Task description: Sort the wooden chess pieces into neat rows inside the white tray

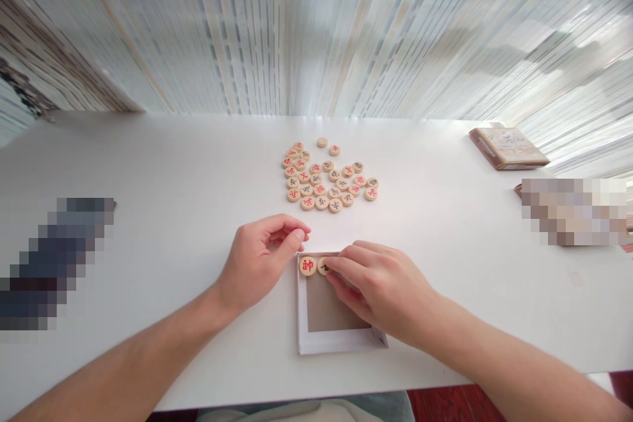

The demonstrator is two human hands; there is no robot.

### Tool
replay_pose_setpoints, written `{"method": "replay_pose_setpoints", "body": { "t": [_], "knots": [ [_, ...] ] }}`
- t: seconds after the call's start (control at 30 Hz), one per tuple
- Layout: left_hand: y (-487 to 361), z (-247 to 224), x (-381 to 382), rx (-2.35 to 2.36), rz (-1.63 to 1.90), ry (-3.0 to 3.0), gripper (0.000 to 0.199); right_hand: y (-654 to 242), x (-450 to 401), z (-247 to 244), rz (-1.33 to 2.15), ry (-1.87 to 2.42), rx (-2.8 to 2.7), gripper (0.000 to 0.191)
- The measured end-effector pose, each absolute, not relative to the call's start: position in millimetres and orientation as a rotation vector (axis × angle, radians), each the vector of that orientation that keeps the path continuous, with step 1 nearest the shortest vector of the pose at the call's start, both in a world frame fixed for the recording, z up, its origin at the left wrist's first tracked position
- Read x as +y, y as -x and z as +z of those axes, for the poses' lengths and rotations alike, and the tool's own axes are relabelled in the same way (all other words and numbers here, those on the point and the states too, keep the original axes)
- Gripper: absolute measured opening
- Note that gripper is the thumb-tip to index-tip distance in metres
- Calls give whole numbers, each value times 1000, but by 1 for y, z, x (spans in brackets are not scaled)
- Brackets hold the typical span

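Observation:
A shallow white box [302, 316] with a grey-brown bottom lies near the table's front edge. In its back left corner sits a round wooden piece with a red character [307, 266]. Directly right of it is a piece with a black character [323, 266], partly covered by the fingertips of my right hand [378, 283], which grip it. My left hand [264, 260] hovers at the box's back left corner, thumb and fingers pressed together; whether anything is between them is hidden. Beyond the box, several loose pieces [319, 190] with red or black characters lie in a cluster.
The white table [198, 165] reaches back to a striped curtain [297, 26]. A flat brown box [512, 147] lies at the back right, with a blurred-out object [573, 211] in front of it. Another blurred dark object [54, 264] is at the left.

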State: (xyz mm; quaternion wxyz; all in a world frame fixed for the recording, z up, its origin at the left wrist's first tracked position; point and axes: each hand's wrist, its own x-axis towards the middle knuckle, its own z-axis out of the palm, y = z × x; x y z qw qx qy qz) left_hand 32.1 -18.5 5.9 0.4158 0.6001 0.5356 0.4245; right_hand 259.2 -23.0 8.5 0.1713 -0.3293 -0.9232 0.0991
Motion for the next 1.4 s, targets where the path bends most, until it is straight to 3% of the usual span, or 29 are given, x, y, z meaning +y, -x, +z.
{"method": "replay_pose_setpoints", "body": {
  "t": [0.67,1.1,1.4],
  "knots": [
    [-32,5,-21,1400,1017,-1580,19,-255,-23,4,248,923,-2589,26],
    [-18,0,-9,1497,1060,-1611,25,-273,9,8,178,1033,-2165,20],
    [0,-5,14,1585,1020,-2105,25,-288,49,-4,198,1207,-2026,16]
  ]
}}
